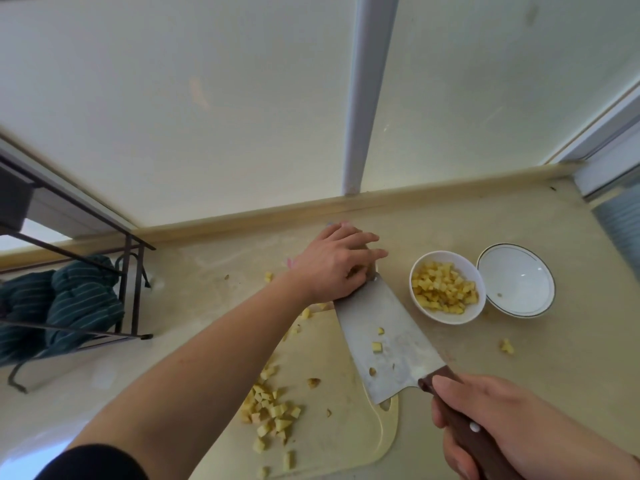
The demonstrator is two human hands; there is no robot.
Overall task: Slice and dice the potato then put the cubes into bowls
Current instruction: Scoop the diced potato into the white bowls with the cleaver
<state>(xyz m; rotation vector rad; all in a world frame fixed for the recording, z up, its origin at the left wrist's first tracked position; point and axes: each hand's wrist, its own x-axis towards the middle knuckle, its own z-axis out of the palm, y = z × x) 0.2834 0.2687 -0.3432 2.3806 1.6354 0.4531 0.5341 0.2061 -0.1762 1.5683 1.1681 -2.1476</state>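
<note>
While the left hand's fingers [360,244] are cupped over a pile of cubes [356,271] at the cleaver [384,337] tip, the handle is gripped by the right hand [519,427]. Just right of the fingers, one bowl [446,287] is already loaded with potato, and the second bowl [516,285] beyond it is nearly bare. A heap of cubes [270,414] is left on the cutting board [329,427] nearer the body, plus strays on the bench [554,341]. So roughly halfway, it's guessed. No writing or brand can be read anywhere.
</note>
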